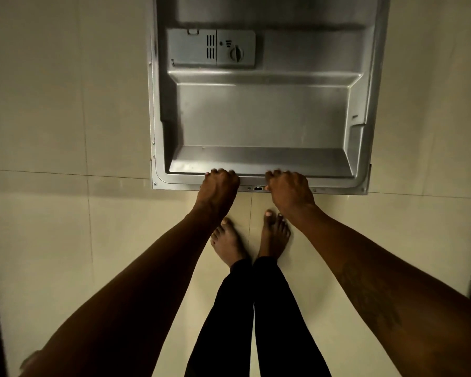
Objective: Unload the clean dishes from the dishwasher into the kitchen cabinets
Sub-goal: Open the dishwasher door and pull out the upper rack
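Left hand and right hand both hold the near edge of the dishwasher door, close together near its middle. Their fingers are curled over the rim onto the inner steel side, and the backs of the hands face up. The door lies open and about level above the tiled floor, and its inner panel with the grey detergent dispenser faces up. No dish, rack or cabinet is in the view. The body of the machine is beyond the top of the picture, so the clean dishes are probably there, but I cannot confirm it. I judge that the step in hand is to handle the door, either bringing it to its full open rest or lifting it; the picture alone does not tell which. To do it well, the person should share the weight equally between the two hands, so that the door does not twist on its hinges. The door should also move slowly to its stop and not be let drop. The bare feet stand just below the door edge, so it is wise to step a little back or to the side before reaching in for the racks, and not to lean on the door.
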Demonstrator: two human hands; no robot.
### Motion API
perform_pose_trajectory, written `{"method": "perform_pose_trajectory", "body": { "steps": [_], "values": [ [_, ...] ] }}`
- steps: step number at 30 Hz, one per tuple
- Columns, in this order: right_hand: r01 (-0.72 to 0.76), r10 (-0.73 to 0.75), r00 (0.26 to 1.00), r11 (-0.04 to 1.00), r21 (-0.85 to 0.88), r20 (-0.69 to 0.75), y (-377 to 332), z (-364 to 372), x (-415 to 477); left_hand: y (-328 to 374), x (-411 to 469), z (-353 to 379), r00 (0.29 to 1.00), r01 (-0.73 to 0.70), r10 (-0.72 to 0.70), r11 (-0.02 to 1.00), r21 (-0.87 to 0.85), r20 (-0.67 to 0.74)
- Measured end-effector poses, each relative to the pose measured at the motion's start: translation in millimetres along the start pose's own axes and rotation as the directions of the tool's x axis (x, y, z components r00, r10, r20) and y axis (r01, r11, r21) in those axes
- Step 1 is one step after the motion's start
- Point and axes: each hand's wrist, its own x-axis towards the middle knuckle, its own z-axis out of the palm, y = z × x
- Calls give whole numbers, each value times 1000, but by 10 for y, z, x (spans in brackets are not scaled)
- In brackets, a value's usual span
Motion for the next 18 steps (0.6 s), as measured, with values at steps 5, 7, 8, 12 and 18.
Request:
{"method": "perform_pose_trajectory", "body": {
  "steps": [5, 7, 8, 12, 18],
  "values": [
    [4, -4, 1000, 1000, -5, 21, -6, 106, 113, -11, 108, 90, 999, -6, 6, 1000, 3, 32],
    [2, -2, 1000, 1000, 7, 28, -10, 168, 143, -12, 147, 137, 1000, -5, 5, 1000, -3, 28],
    [-1, 1, 999, 1000, 9, 32, -11, 194, 150, -4, 154, 152, 1000, -5, 5, 1000, -4, 27],
    [-25, 24, 999, 999, 34, 42, -40, 248, 147, 10, 188, 224, 999, 8, -9, 1000, 12, 38],
    [-91, 93, 996, 980, 177, -3, -45, -23, -5, -75, 91, 147, 997, 17, -14, 999, -33, 82]
  ]
}}
